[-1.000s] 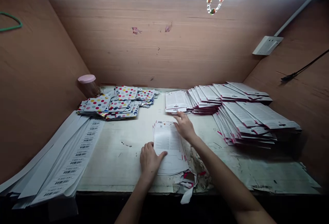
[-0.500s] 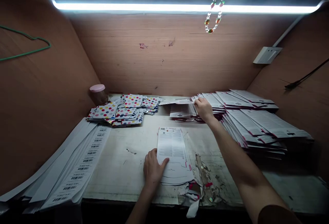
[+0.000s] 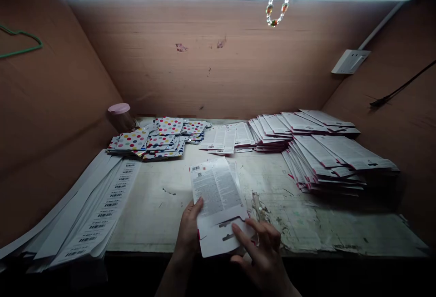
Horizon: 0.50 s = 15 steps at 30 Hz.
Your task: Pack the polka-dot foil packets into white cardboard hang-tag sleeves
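Barcode sheets lie at nine o'clock from the printed card, dotted packets at ten on the counter. Left hand, curled, grips the card's left edge; right hand, partly open, has fingertips over its four-o'clock corner. Card piles sit at two.

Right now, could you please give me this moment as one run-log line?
left hand: holding printed card | right hand: fingertips at card's slotted end | polka-dot packets: piled back left | barcode sheets: left side
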Available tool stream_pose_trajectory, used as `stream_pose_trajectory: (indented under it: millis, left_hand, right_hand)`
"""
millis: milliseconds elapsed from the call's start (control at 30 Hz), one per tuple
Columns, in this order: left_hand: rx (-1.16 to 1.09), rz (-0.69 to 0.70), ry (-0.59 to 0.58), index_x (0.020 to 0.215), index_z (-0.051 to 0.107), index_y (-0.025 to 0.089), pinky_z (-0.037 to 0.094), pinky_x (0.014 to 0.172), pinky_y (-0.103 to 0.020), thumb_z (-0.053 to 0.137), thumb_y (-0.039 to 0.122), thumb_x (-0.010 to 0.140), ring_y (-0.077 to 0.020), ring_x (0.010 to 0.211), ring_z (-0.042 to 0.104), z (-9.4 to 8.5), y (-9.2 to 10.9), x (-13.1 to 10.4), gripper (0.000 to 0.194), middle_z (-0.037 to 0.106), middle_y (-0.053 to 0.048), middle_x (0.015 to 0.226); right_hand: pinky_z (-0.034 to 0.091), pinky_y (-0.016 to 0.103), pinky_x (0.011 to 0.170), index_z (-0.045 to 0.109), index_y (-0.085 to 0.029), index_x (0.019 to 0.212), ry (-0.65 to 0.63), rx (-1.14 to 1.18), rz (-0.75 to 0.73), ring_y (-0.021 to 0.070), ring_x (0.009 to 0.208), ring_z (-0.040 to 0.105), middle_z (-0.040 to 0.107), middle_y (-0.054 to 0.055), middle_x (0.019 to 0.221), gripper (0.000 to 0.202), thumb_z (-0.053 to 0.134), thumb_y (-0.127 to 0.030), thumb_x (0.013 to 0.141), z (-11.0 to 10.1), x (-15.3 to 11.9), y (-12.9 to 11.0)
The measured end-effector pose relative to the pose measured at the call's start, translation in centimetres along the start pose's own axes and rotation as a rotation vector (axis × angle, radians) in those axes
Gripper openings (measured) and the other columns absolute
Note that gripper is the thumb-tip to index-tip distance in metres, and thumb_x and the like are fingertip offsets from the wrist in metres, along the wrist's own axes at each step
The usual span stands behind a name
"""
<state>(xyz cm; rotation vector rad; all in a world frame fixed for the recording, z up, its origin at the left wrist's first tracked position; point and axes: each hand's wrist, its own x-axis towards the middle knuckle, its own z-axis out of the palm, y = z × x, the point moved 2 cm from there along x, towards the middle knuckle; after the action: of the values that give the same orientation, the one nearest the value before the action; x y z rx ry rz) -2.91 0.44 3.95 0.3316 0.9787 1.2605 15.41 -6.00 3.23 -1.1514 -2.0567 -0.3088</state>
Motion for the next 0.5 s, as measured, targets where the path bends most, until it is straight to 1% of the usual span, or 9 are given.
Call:
stream_pose_trajectory:
  millis: [33, 67, 133, 167, 233, 333, 400, 433, 500]
  left_hand:
    - [-0.011, 0.023, 0.007, 0.116, 0.063, 0.013, 0.054, 0.088, -0.041, 0.073, 0.034, 0.077, -0.0292, 0.099, 0.069, -0.2, -0.2, -0.2, 0.046, 0.074, -0.012, 0.102]
    - [-0.009, 0.041, 0.011, 0.119, 0.062, 0.013, 0.054, 0.089, -0.041, 0.074, 0.034, 0.076, -0.0288, 0.1, 0.068, -0.4, -0.3, -0.4, 0.049, 0.073, -0.012, 0.104]
    - [0.016, 0.076, 0.029, 0.123, 0.06, 0.014, 0.053, 0.091, -0.042, 0.074, 0.035, 0.076, -0.0289, 0.103, 0.067, -0.9, -0.5, -1.0, 0.054, 0.073, -0.012, 0.107]
    - [0.033, 0.092, 0.039, 0.125, 0.059, 0.014, 0.053, 0.092, -0.043, 0.074, 0.036, 0.076, -0.0293, 0.104, 0.067, -1.1, -0.6, -1.5, 0.056, 0.072, -0.012, 0.109]
    - [0.081, 0.107, 0.025, 0.127, 0.058, 0.015, 0.05, 0.096, -0.044, 0.074, 0.038, 0.077, -0.0301, 0.109, 0.064, -1.6, -0.6, -2.4, 0.057, 0.071, -0.012, 0.112]
    - [0.141, 0.048, -0.076, 0.123, 0.061, 0.016, 0.044, 0.103, -0.046, 0.07, 0.037, 0.081, -0.0307, 0.118, 0.059, -2.5, -0.4, -3.7, 0.049, 0.07, -0.012, 0.114]
    - [0.066, -0.025, -0.185, 0.119, 0.064, 0.017, 0.039, 0.107, -0.048, 0.071, 0.045, 0.078, -0.0332, 0.123, 0.054, -3.2, -0.3, -4.4, 0.05, 0.07, -0.012, 0.114]
    - [-0.008, -0.062, -0.254, 0.117, 0.066, 0.016, 0.036, 0.108, -0.05, 0.071, 0.053, 0.075, -0.0355, 0.125, 0.052, -3.5, -0.3, -4.7, 0.056, 0.069, -0.013, 0.115]
    - [-0.162, -0.122, -0.379, 0.118, 0.065, 0.014, 0.031, 0.11, -0.053, 0.064, 0.075, 0.064, -0.0403, 0.13, 0.045, -3.9, -0.4, -5.1, 0.081, 0.066, -0.016, 0.119]
  right_hand:
    - [0.046, 0.047, 0.086, 0.064, -0.026, 0.122, -0.017, -0.023, 0.066, 0.0298, 0.104, 0.05, 0.056, 0.014, 0.121, 0.038, 0.047, -0.046, 0.094, 0.6, -0.5, -0.1]
    - [0.045, 0.049, 0.085, 0.063, -0.028, 0.123, -0.022, -0.037, 0.118, 0.0308, 0.105, 0.049, 0.054, 0.014, 0.126, 0.038, 0.045, -0.047, 0.095, 1.2, -0.9, -0.3]
    - [0.044, 0.052, 0.088, 0.064, -0.03, 0.12, 0.004, -0.04, 0.181, 0.0325, 0.111, 0.048, 0.05, 0.013, 0.135, 0.032, 0.046, -0.039, 0.095, 2.2, -1.2, -0.7]
    - [0.042, 0.054, 0.092, 0.065, -0.03, 0.119, 0.008, -0.032, 0.176, 0.0337, 0.116, 0.046, 0.047, 0.013, 0.139, 0.029, 0.048, -0.034, 0.095, 2.6, -1.1, -1.0]
    - [0.037, 0.055, 0.102, 0.065, -0.028, 0.118, -0.023, 0.001, 0.085, 0.0356, 0.129, 0.039, 0.043, 0.01, 0.146, 0.028, 0.052, -0.03, 0.093, 3.2, -0.5, -1.5]
    - [0.03, 0.054, 0.112, 0.062, -0.026, 0.12, -0.094, 0.091, -0.101, 0.0342, 0.141, 0.027, 0.042, 0.005, 0.149, 0.028, 0.051, -0.027, 0.094, 3.3, 0.8, -1.9]
    - [0.033, 0.048, 0.114, 0.059, -0.022, 0.125, -0.13, 0.177, -0.167, 0.0288, 0.143, 0.026, 0.045, 0.004, 0.147, 0.032, 0.045, -0.022, 0.097, 2.9, 1.7, -2.1]
    - [0.035, 0.043, 0.114, 0.057, -0.02, 0.127, -0.146, 0.223, -0.185, 0.0254, 0.143, 0.026, 0.046, 0.005, 0.146, 0.033, 0.042, -0.021, 0.098, 2.7, 2.1, -2.2]
    - [0.037, 0.035, 0.113, 0.055, -0.019, 0.129, -0.163, 0.315, -0.221, 0.0206, 0.143, 0.027, 0.048, 0.005, 0.144, 0.034, 0.039, -0.021, 0.099, 2.3, 2.8, -2.8]
